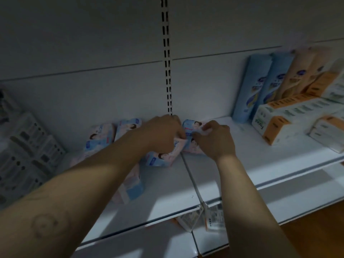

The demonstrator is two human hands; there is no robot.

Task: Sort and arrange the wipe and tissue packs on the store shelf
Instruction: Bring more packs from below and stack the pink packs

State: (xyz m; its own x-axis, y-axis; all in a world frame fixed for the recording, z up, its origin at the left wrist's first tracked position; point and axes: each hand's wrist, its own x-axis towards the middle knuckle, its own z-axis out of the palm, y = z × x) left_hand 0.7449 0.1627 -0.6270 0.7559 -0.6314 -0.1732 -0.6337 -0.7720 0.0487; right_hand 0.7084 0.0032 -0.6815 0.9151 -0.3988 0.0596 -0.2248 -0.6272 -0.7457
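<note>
Several pink-and-blue wipe packs lie on the white shelf (204, 175) near its back panel. My left hand (163, 135) grips one wipe pack (163, 159) that lies in front of the slotted upright. My right hand (216, 138) pinches another wipe pack (191, 127) just to the right of it. Two more wipe packs (104, 135) lean against the back panel to the left. Another pack (132, 189) lies under my left forearm, partly hidden.
Tall blue and peach tissue packs (260, 88) stand at the right, with white-and-orange tissue boxes (279, 118) in front of them. White patterned packs (28, 146) are stacked at the far left. Price tags (214, 215) hang from the shelf's front edge.
</note>
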